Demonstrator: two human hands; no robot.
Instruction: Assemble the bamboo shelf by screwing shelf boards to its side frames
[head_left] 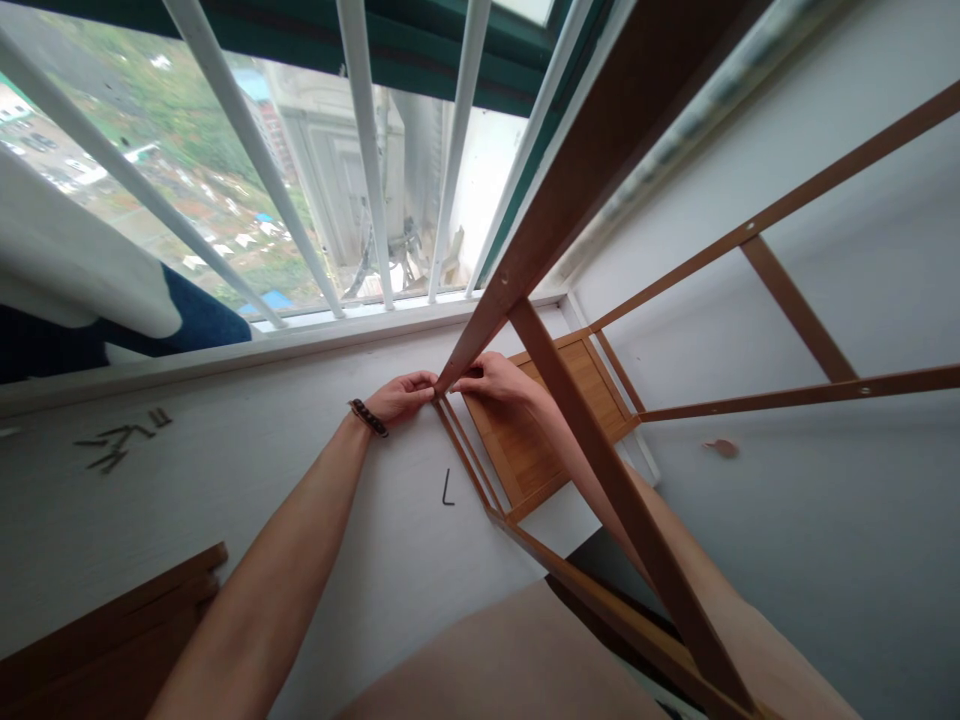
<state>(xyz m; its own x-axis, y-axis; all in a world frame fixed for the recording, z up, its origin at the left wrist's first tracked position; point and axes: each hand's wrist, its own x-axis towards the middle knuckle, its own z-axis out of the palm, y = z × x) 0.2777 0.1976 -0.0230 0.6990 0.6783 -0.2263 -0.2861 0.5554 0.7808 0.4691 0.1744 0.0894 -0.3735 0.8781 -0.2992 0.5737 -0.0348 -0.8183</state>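
A brown wooden shelf frame stands tilted, its near post running down to a lower corner between my hands. My left hand, with a dark bracelet at the wrist, is closed with its fingertips on that corner from the left. My right hand reaches past the frame's crossbar and pinches close to the same corner from the right. Whatever lies in its fingertips is too small to make out. Below the hands, a black hex key lies on the white surface. The frame's slatted wooden shelf panel sits right of the corner.
Several bolts lie scattered on the white surface at left. Brown wooden parts rest at lower left. White window bars rise ahead, with a curtain at left. The frame's other side stands along the right wall.
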